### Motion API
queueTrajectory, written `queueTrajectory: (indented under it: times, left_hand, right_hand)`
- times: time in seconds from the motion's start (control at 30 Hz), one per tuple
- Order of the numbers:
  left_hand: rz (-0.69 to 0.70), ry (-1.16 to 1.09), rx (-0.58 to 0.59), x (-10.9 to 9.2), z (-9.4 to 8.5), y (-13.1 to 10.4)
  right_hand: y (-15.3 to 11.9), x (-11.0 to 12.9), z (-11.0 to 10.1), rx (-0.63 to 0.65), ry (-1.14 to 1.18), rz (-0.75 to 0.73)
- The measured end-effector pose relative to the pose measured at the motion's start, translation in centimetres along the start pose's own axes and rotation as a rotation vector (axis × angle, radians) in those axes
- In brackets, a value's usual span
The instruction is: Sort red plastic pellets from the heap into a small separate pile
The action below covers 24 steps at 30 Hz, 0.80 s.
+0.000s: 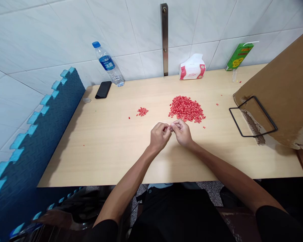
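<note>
My left hand (159,135) and my right hand (181,132) meet fingertip to fingertip over the table (116,154). Both are closed in a pinch. A bit of red shows between the fingertips, apparently one of the small red pieces, but it is too covered to make out fully. Just beyond my right hand lies a large pile of small red cylindrical pieces (186,109). Farther left, past my left hand, is a much smaller heap of red pieces (142,111), with a single red piece (129,118) beside it.
Along the wall stand a water bottle (108,64), a tissue pack (192,69) and a green drink carton (239,57). A black phone (103,90) lies near the bottle. Cardboard (275,80) and a black wire frame (271,118) border the right; a blue foam mat (47,124) edges the left.
</note>
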<state>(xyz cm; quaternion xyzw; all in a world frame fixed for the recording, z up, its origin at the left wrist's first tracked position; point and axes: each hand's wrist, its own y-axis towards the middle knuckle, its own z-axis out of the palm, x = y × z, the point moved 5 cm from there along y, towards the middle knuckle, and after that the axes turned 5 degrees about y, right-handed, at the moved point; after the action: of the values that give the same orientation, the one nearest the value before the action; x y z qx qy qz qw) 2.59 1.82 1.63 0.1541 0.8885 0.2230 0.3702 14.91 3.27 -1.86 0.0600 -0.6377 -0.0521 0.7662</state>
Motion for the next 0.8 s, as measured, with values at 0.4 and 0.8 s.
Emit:
queueTrajectory:
  times: [0.4,0.8]
  left_hand:
    - [0.009,0.022,-0.001,0.10,0.16,-0.05]
    - [0.004,0.034,-0.010,-0.05,0.11,0.00]
  right_hand:
    - [0.00,-0.24,-0.19,-0.019,-0.062,-0.016]
    - [0.00,-0.14,-0.19,-0.020,-0.097,-0.020]
